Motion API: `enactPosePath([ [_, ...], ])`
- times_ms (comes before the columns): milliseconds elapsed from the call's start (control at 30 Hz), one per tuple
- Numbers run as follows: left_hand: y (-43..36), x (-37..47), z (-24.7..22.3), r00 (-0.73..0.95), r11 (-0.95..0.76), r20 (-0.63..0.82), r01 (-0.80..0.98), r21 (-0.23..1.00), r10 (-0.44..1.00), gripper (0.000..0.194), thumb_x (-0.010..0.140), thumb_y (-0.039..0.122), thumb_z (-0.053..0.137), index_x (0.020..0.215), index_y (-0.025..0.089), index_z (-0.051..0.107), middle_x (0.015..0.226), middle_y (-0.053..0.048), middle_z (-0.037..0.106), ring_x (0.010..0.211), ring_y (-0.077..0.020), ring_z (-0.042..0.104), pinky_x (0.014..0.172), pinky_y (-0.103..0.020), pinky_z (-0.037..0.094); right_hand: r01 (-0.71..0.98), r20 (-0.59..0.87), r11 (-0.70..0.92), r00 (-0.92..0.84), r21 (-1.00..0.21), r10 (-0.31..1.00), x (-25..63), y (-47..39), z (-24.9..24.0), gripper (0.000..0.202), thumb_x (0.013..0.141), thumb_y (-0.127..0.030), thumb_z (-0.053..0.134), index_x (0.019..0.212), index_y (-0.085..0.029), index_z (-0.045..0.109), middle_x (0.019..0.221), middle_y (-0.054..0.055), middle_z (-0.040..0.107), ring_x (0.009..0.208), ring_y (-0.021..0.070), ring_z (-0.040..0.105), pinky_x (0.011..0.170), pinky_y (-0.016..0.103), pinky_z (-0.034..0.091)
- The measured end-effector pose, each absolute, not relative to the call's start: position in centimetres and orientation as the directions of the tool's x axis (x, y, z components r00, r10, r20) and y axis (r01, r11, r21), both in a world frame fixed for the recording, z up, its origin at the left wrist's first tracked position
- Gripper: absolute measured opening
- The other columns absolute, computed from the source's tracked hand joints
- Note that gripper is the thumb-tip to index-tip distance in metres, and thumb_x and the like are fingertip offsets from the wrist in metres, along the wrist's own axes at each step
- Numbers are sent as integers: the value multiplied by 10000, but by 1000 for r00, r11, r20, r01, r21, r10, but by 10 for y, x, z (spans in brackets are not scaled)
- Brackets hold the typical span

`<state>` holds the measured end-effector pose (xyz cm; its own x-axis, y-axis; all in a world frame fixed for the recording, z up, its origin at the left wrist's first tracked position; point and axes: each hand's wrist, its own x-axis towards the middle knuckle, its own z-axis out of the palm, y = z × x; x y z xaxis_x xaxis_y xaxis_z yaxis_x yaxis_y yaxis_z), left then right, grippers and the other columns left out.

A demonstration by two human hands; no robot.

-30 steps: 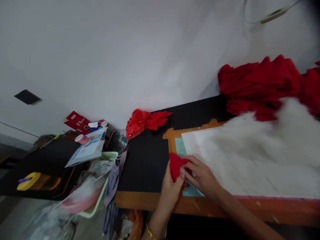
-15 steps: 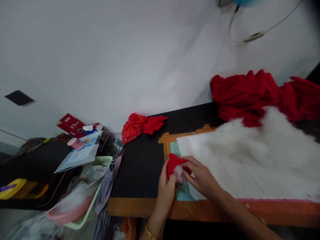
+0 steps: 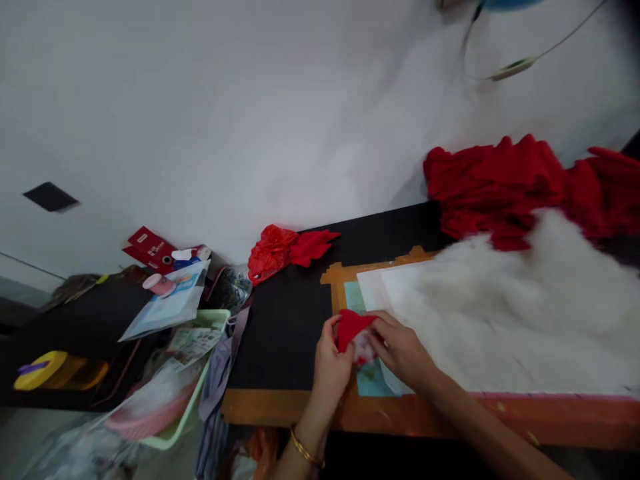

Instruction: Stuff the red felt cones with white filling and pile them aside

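A small red cloth piece [image 3: 352,327] is held between both hands above the table's front part, with whitish stuffing [image 3: 364,348] showing at its lower side. My left hand [image 3: 333,357] grips its left edge between thumb and fingers. On the right side, my right hand [image 3: 400,343] pinches the cloth near the stuffing. White fluffy filling [image 3: 505,293] is heaped on white sheets to the right. Behind it lies a large pile of red cloth pieces [image 3: 495,187].
A red plastic bag [image 3: 272,252] and a red cloth piece [image 3: 312,247] lie near the wall. Left of the black table [image 3: 280,333] are a green basket [image 3: 187,407], a pink-lidded container [image 3: 159,285] and a yellow-lidded container [image 3: 60,371].
The view has shifted slightly, so the surroundings sit a little further right. The red piece has turned a little in my hands, and less of its right side shows.
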<state>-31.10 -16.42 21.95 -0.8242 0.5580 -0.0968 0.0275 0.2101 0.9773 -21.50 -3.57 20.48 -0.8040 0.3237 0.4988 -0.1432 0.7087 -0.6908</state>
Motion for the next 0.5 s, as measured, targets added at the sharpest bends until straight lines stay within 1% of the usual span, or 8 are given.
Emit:
enactPosePath([
  [33, -165, -312, 218, -818, 219, -141, -19, 976, 557, 522, 650, 70, 606, 1157, 182, 545, 999, -68, 702, 775, -170, 661, 700, -256, 509, -126, 503, 704, -787, -699, 358, -215, -36, 203, 148, 912, -120, 429, 920, -204, 551, 1064, 101, 626, 958, 198, 632, 794, 337, 555],
  [100, -165, -314, 213, -800, 242, -228, -106, 964, 555, 544, 661, 110, 617, 1188, 181, 502, 920, -51, 702, 577, -131, 618, 533, -222, 476, -101, 507, 696, -760, -711, 407, -216, -36, 200, 147, 918, -133, 424, 869, -205, 542, 1124, 111, 625, 991, 200, 635, 802, 334, 549],
  [167, -166, -315, 209, -792, 247, -263, -147, 958, 551, 553, 677, 135, 616, 1211, 179, 481, 907, -47, 699, 516, -113, 583, 478, -208, 447, -83, 499, 686, -750, -723, 434, -216, -36, 197, 160, 918, -143, 422, 823, -206, 533, 1177, 118, 618, 1030, 204, 631, 815, 334, 543],
  [200, -167, -315, 208, -796, 237, -256, -146, 960, 549, 546, 685, 141, 617, 1214, 177, 488, 932, -55, 699, 552, -119, 598, 498, -208, 457, -74, 488, 678, -751, -731, 445, -217, -36, 197, 161, 914, -145, 424, 814, -206, 533, 1193, 117, 615, 1040, 206, 629, 815, 333, 542],
  [267, -168, -313, 210, -799, 211, -225, -126, 969, 558, 505, 721, 159, 602, 1219, 182, 523, 1044, -81, 689, 701, -149, 640, 596, -222, 491, -52, 456, 662, -765, -747, 455, -216, -34, 197, 140, 892, -143, 441, 827, -207, 547, 1181, 109, 620, 1025, 206, 631, 806, 333, 539],
  [367, -171, -309, 216, -738, 177, -188, -94, 980, 648, 501, 788, 187, 555, 1287, 209, 524, 1238, -96, 626, 938, -196, 638, 763, -266, 507, -8, 390, 650, -805, -760, 447, -215, -29, 197, 122, 853, -128, 473, 863, -206, 566, 1047, 80, 643, 920, 200, 636, 774, 334, 527],
  [433, -170, -308, 217, -701, 167, -156, -54, 985, 696, 574, 762, 157, 578, 1328, 204, 495, 1281, -100, 605, 1039, -216, 612, 868, -294, 486, 12, 358, 644, -823, -765, 441, -214, -26, 199, 124, 844, -123, 482, 870, -204, 573, 948, 59, 640, 850, 194, 626, 749, 329, 515],
  [500, -166, -311, 213, -732, 172, -121, -5, 985, 670, 638, 691, 90, 612, 1314, 181, 507, 1269, -107, 614, 1098, -226, 589, 954, -311, 443, -2, 339, 626, -842, -780, 420, -213, -25, 201, 123, 851, -127, 484, 862, -201, 581, 896, 45, 631, 805, 183, 614, 721, 311, 505],
])
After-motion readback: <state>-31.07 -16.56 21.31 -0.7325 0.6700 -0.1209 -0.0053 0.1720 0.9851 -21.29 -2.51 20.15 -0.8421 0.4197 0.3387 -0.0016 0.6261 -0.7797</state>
